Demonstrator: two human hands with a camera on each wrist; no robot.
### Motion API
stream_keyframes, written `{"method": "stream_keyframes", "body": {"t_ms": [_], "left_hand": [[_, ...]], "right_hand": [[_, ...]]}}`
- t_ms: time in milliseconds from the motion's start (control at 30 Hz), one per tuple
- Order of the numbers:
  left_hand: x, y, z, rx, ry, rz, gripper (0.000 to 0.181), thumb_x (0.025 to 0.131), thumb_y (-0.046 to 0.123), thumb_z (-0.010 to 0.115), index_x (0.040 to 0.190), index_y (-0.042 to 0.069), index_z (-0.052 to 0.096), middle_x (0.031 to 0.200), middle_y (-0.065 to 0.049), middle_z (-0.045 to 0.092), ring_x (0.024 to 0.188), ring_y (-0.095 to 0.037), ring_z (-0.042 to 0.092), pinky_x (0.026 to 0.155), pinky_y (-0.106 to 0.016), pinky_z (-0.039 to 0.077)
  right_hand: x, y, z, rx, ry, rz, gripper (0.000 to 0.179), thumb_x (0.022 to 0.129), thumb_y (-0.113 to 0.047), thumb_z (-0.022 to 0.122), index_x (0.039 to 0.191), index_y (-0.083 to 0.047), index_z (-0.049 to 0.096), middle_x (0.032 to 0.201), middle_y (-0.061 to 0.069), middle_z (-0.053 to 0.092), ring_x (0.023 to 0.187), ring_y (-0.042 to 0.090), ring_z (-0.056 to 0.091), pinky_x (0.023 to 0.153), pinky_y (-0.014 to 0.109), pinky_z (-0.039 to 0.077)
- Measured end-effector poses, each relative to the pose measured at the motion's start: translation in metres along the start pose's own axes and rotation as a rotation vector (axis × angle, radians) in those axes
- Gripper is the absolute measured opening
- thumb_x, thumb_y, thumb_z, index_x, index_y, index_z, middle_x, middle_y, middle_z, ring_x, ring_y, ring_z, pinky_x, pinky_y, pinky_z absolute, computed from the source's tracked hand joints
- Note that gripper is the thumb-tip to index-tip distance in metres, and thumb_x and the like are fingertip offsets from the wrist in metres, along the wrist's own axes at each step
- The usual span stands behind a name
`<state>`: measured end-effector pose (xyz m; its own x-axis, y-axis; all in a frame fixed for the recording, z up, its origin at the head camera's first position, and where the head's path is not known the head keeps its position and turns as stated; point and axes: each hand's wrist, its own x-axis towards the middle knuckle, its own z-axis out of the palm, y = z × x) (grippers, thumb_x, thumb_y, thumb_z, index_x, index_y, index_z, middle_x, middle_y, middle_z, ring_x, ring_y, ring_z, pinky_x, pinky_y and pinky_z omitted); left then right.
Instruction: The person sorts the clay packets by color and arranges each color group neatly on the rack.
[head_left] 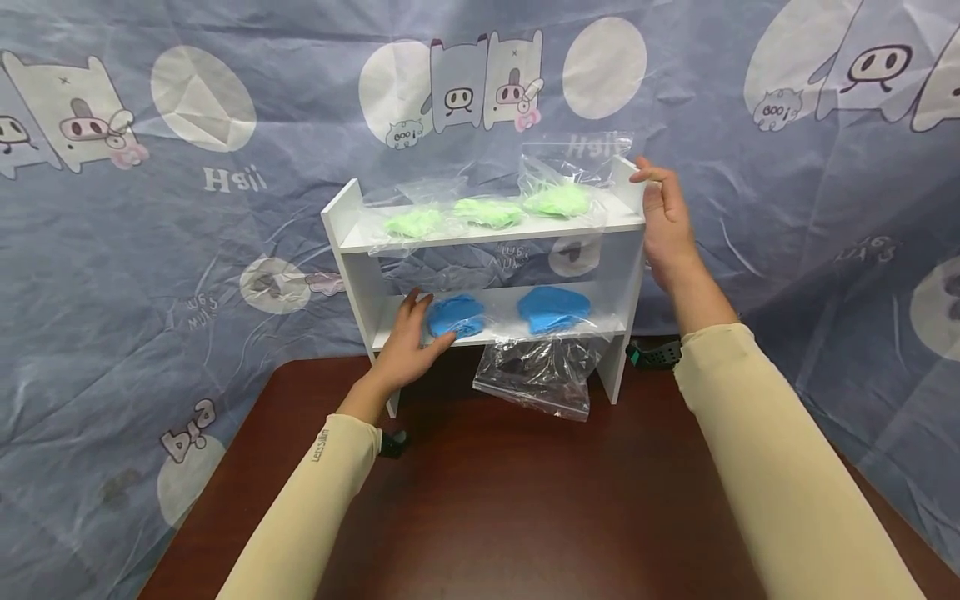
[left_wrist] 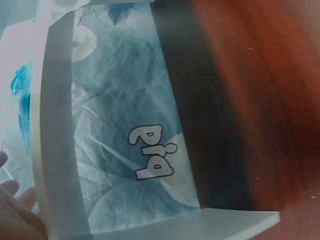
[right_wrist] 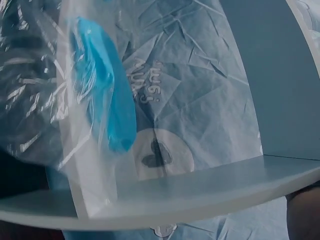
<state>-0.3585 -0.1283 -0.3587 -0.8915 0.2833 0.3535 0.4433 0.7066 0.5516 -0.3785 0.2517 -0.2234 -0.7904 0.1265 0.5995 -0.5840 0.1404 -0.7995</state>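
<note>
A white two-tier shelf (head_left: 491,236) stands on the table. My left hand (head_left: 408,350) is at the left end of the lower board, fingers spread beside a folded blue bundle (head_left: 456,317) in clear plastic. In the left wrist view, part of that hand (left_wrist: 20,212) shows by the board's edge, apart from the blue material (left_wrist: 22,95). High on the right side panel, my right hand (head_left: 667,221) grips the panel's edge with bent fingers. Another blue bundle (head_left: 553,308) lies on the lower board; its clear zip bag (head_left: 536,375) hangs over the front.
Along the upper board sit three pale green bundles in clear bags, left (head_left: 415,222), middle (head_left: 487,212) and right (head_left: 558,200). A brown table (head_left: 480,500) extends in front of the shelf. Behind it hangs a blue-grey cartoon-print cloth (head_left: 300,108).
</note>
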Motion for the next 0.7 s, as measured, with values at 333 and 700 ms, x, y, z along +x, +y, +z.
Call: {"method": "stream_keyframes", "body": {"t_ms": [333,700], "left_hand": [[-0.040,-0.009,0.000,0.096,0.024,0.052,0.086,0.096,0.049,0.059,0.160,0.013,0.015,0.169,-0.013,0.004,0.154,-0.038,0.015,0.116,-0.066,0.026],[-0.104,-0.019,-0.006,0.257,-0.118,0.124,0.084,0.094,0.055,0.060,0.160,0.026,0.018,0.170,-0.004,0.007,0.156,-0.034,0.014,0.118,-0.068,0.015]], "right_hand": [[-0.022,0.009,-0.012,-0.197,-0.108,0.009,0.057,0.107,-0.017,0.031,0.160,-0.026,0.013,0.165,0.012,0.026,0.145,0.027,0.034,0.114,0.042,0.032],[-0.127,0.056,-0.036,-0.702,-0.159,-0.120,0.073,0.097,-0.027,0.061,0.159,-0.026,0.023,0.168,0.011,0.019,0.144,0.053,0.027,0.103,0.076,0.025]]}}
